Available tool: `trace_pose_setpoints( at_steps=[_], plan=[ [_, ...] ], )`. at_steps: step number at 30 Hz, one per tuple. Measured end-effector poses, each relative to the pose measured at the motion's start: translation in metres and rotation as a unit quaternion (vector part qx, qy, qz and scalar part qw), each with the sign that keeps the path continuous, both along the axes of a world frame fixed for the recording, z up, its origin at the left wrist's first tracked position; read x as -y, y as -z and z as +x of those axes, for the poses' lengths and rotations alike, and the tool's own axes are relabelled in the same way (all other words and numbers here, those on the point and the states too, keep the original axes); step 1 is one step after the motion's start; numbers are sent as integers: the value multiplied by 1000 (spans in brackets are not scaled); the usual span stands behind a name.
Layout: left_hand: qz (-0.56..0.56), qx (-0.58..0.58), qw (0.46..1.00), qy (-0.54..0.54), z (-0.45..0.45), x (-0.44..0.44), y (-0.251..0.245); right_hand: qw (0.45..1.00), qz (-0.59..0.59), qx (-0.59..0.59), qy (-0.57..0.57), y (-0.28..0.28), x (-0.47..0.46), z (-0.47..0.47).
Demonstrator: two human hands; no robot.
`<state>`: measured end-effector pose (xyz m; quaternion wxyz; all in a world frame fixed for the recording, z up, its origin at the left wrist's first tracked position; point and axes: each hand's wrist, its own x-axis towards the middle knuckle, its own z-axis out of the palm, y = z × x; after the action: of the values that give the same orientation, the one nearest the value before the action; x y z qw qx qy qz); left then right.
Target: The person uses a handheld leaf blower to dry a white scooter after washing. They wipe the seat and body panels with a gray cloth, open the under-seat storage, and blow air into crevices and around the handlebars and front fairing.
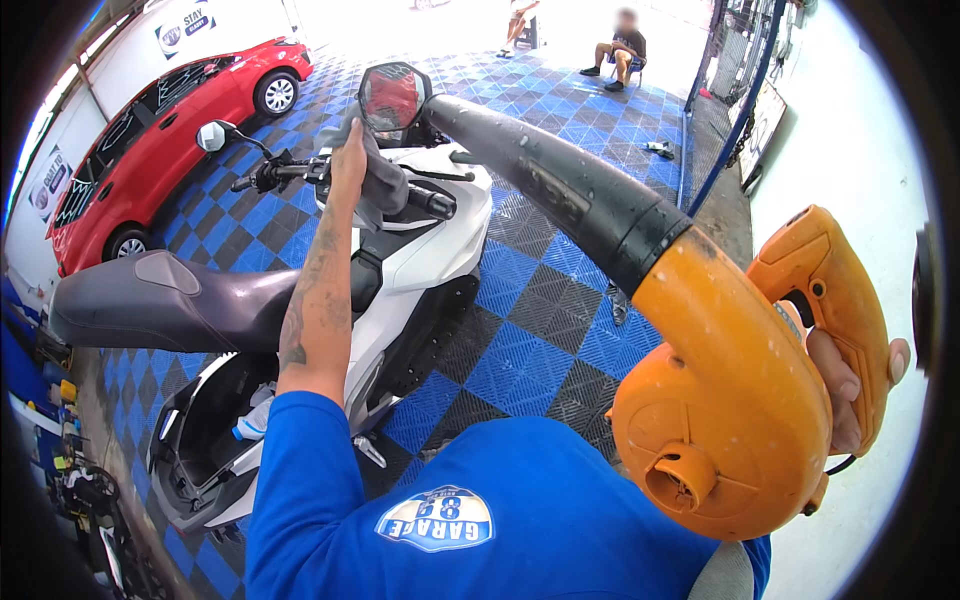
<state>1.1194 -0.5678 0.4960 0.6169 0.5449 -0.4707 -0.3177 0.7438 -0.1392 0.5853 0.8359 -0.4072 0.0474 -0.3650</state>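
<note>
My left hand [349, 154] reaches out to a white scooter's [424, 262] handlebar, holding a grey cloth [384, 180] against the lower edge of the right rear-view mirror [391, 96]. Part of the cloth hangs beside the black handlebar grip [431, 201]. On the other side, my right hand [836, 390] grips the rear handle of an orange electric blower [720, 420]. Water drops dot its black nozzle [555, 187], whose tip ends close to the mirror. The scooter's dark seat [180, 300] is raised above an open storage compartment [217, 427].
A white bottle [255, 424] lies in the compartment. A red car [172, 135] stands to the left on blue and black floor tiles [525, 337]. Two people sit at the back, one [626, 45] on a chair. A white wall [840, 150] runs along the right, beside a mesh gate [731, 90].
</note>
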Motion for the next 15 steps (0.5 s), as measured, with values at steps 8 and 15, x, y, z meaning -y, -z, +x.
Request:
trace_pose_setpoints(
  at_steps=[8, 15],
  plan=[
    [-185, -67, 970, 144, -24, -52, -65, 999, 14, -21, 32, 8, -3, 21],
    [-212, -10, 965, 157, -24, -2, -48, 998, 19, -26, 46, 8, -6, 26]
  ],
)
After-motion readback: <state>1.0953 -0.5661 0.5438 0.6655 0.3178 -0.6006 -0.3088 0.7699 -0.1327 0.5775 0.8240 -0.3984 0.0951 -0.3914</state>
